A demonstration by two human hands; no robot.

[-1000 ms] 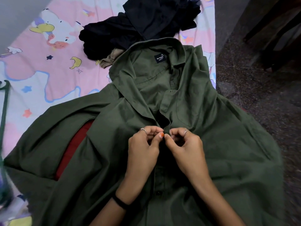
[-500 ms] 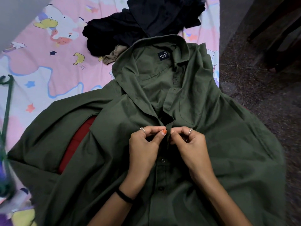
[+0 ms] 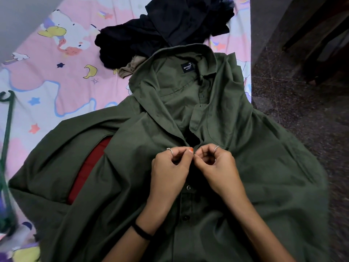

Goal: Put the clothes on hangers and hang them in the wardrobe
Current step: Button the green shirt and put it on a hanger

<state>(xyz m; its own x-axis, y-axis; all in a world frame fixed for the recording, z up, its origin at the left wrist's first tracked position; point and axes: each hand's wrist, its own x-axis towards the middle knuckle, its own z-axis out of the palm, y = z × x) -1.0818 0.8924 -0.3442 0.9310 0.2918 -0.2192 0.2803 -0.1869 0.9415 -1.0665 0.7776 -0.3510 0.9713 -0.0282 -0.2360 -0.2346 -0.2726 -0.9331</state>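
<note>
Pinching the shirt's placket at its middle, the left hand and right hand have barely moved over the last second — thumbs and forefingers stayed closed on the two front edges, fingertips almost touching, with only a slight shuffling of the grip. The fingers are curled tight on cloth, none of them spread; whether the button under them is through its hole I cannot tell, since the hands cover it. Two buttons toward 6 o'clock look done up, while the collar at 12 o'clock lies open, so the judgement is that buttoning is mid-way and the hanging step has not begun. The shirt lies spread face-up across the near edge of the bed, its right side drooping over the edge toward the floor. A green hanger rests at 9 o'clock, apart from the shirt — likely the next thing needed. A red strip shows at 8 o'clock under a fold of the shirt. Dark clothes are heaped at 12 o'clock, just touching the collar, with a tan piece beneath them. The bed wears a pink cartoon sheet; dark speckled floor and furniture legs fill 2 o'clock.
</note>
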